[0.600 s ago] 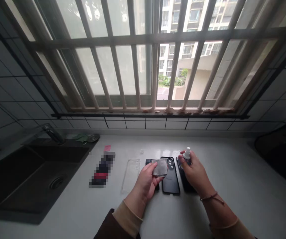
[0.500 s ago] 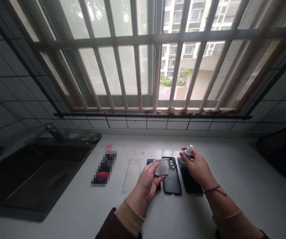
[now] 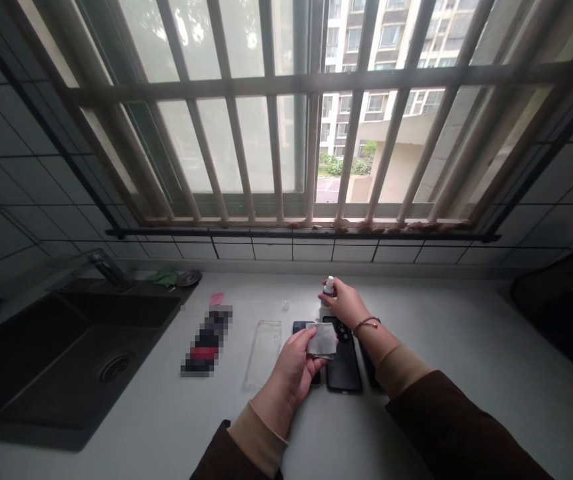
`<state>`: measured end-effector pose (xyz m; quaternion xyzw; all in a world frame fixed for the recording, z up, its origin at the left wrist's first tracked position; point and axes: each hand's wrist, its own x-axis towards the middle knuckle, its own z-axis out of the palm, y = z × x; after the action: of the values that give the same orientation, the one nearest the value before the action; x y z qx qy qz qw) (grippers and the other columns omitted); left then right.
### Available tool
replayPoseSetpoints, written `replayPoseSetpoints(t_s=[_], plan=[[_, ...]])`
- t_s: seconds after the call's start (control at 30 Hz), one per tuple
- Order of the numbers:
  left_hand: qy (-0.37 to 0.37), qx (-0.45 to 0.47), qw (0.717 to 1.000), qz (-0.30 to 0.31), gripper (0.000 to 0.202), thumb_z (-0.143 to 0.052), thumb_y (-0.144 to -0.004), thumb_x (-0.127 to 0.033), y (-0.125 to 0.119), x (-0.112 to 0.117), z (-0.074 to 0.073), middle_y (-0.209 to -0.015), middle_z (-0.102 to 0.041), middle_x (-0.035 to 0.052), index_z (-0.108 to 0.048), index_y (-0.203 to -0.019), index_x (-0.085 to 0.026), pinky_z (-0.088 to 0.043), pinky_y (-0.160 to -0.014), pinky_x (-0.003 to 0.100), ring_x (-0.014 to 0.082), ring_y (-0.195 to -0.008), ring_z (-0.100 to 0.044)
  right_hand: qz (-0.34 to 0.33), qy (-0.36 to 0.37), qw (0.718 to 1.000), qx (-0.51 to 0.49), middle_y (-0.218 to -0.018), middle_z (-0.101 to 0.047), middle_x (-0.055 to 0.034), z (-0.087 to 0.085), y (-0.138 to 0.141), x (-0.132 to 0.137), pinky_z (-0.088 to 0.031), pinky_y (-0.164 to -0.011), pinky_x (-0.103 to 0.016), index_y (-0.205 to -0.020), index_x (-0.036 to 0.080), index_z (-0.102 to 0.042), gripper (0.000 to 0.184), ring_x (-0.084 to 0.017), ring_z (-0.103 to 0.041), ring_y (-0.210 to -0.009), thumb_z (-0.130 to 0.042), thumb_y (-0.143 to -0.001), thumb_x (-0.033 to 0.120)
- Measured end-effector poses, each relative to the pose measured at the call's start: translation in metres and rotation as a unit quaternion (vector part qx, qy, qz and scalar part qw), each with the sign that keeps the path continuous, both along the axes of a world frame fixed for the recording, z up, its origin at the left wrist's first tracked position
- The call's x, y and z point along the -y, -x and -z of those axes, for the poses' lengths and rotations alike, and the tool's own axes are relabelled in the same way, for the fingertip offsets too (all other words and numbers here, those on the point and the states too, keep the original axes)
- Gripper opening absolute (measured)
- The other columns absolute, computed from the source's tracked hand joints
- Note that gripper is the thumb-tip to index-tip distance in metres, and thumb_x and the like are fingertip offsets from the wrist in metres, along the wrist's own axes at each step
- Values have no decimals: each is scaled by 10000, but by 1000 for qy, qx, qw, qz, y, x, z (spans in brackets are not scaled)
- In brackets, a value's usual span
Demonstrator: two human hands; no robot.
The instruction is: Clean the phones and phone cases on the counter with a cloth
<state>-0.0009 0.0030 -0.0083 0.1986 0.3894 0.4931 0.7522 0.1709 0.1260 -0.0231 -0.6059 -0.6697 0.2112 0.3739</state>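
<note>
A folded grey cloth (image 3: 321, 340) lies in my left hand (image 3: 297, 360), pinched under the thumb. Beneath that hand a dark phone (image 3: 300, 326) is partly covered. My right hand (image 3: 347, 304) has its fingers around a small white-capped spray bottle (image 3: 327, 293), upright at the back of the counter; whether its base touches the counter I cannot tell. Just below the right hand is a black phone case (image 3: 344, 370) with camera openings. A second dark device (image 3: 369, 367) is mostly hidden under the right forearm. Left of my left hand lies a clear phone case (image 3: 265, 347).
A dark sink (image 3: 74, 427) with a tap (image 3: 109, 267) takes up the left side. A pink slip (image 3: 216, 299) and a pixelated dark and red item (image 3: 206, 343) lie near it. A green cloth (image 3: 164, 277) rests behind the sink. Window bars (image 3: 276, 153) rise beyond the white counter (image 3: 466, 373).
My right hand has moved left and away from me with the spray bottle, from over the right-hand device to behind the black case. My left hand holds the cloth almost unmoved.
</note>
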Motion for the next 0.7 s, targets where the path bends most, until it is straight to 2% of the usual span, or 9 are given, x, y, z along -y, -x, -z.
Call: replayPoseSetpoints(t_s=[0.17,0.47,0.53,0.63,0.7], plan=[[13,1,1000,-8,263,-675,-975,-245,0,-2,2,-1170,-781,226,-711,-1170,-72,-662,-794,360,267,-958,-793,-23,4,1000,11,-963,-790,-31,1,15,0,-502,-775,-288,-1114,263,-655,284,-220,-738,-889,-799,-870,266],[18,5,1000,-15,266,-660,-984,-247,-1,-3,0,-1190,-777,241,-705,-1172,-64,-666,-813,376,279,-975,-798,-39,14,999,17,-1004,-795,-75,0,16,8,-532,-772,-314,-1253,241,-623,404,-260,-766,-911,-799,-891,273],[15,-1,1000,-18,263,-657,-983,-245,-1,-3,0,-1183,-781,237,-706,-1171,-68,-666,-816,378,276,-970,-798,-30,7,999,10,-1065,-794,-102,-3,12,10,-560,-828,-353,-1304,227,-607,501,-281,-770,-963,-829,-859,280],[-1,-7,1000,-17,272,-669,-984,-279,-1,-3,-1,-1165,-789,222,-708,-1173,-88,-661,-814,375,271,-962,-798,-3,-30,1000,-7,-1273,-739,-180,-17,0,21,-555,-994,-447,-1395,193,-559,659,-333,-718,-1182,-857,-817,304],[-25,-19,999,-13,280,-709,-970,-324,-1,-2,-1,-1164,-792,202,-713,-1154,-113,-652,-818,359,269,-984,-793,12,-64,998,-23,-1364,-687,-207,-29,-8,35,-529,-1070,-472,-1392,178,-564,598,-338,-666,-1281,-797,-880,381]])
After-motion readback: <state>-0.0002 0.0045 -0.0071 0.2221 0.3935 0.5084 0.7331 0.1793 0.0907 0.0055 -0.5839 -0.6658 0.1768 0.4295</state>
